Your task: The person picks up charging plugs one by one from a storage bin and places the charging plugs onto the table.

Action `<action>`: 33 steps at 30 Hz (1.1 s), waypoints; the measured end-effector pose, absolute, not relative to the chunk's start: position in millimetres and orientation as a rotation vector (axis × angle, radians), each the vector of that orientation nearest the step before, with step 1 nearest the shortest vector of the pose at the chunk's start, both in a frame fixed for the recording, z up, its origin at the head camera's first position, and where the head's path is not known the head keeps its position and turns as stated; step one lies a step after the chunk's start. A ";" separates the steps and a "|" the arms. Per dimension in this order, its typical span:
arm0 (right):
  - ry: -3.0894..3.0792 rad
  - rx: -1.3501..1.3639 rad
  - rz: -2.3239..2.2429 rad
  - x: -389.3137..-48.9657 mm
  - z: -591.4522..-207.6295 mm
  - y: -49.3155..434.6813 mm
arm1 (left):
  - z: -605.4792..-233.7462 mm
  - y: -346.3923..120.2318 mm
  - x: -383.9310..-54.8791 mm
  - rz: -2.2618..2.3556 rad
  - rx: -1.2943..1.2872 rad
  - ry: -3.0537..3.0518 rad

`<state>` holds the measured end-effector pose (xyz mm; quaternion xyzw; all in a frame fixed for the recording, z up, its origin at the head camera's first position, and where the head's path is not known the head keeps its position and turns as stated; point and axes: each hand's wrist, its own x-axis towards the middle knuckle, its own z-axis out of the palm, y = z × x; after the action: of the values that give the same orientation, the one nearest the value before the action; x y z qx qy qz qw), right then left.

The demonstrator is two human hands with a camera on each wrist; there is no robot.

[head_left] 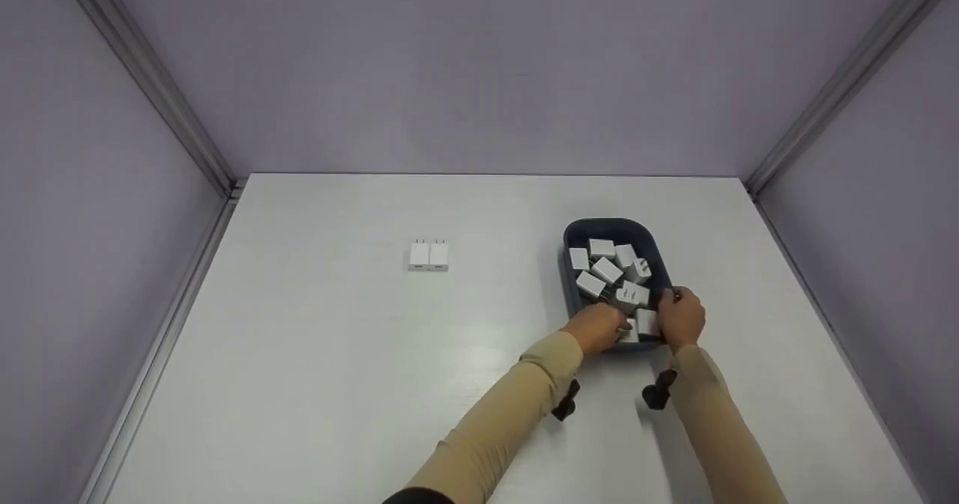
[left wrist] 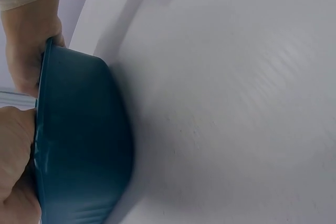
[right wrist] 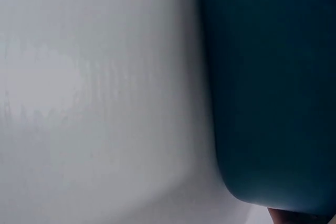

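Observation:
A dark blue plastic tub (head_left: 571, 294) stands on the right part of the table, holding several white plug-in chargers (head_left: 607, 270) in a loose heap. My right hand (head_left: 682, 318) grips the tub's right rim near its front corner. Over the tub's near left side reaches my left hand (head_left: 597, 326), its fingers down among the chargers at the front; whether they pinch one I cannot tell. In the left wrist view, the left hand (left wrist: 13, 153) bends over the rim beside the right hand (left wrist: 29, 56). The tub's outer wall (right wrist: 273, 93) fills the right of the right wrist view.
Two white chargers (head_left: 428, 255) lie side by side left of the tub, prongs pointing to the back. The white table (head_left: 315, 354) is enclosed by grey panels (head_left: 479, 77) at the back and both sides.

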<state>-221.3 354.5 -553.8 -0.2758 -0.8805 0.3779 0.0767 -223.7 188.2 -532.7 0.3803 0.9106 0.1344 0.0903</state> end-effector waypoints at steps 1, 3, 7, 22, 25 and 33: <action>-2.641 -0.827 1.127 -221.0 -553.4 355.1 | -532.7 188.8 -223.1 0.376 1.140 2.711; -2.642 -0.823 1.119 -220.2 -552.7 355.8 | -533.0 190.0 -221.8 0.345 1.143 2.713; -2.636 -0.820 1.120 -217.9 -551.6 355.5 | -532.8 191.2 -219.4 0.292 1.121 2.724; -2.619 -0.808 1.114 -215.1 -549.4 352.6 | -523.9 197.6 -211.8 0.011 0.935 2.969; -2.620 -0.803 1.102 -215.2 -548.5 353.8 | -524.1 201.3 -208.6 0.050 0.870 3.037; -2.625 -0.785 1.080 -213.3 -548.2 354.7 | -529.2 209.1 -208.8 0.186 0.667 3.118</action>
<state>-213.3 354.7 -548.2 -0.2654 -0.8870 0.3648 0.0982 -208.8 209.1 -529.2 0.2089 0.9758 0.0583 -0.0263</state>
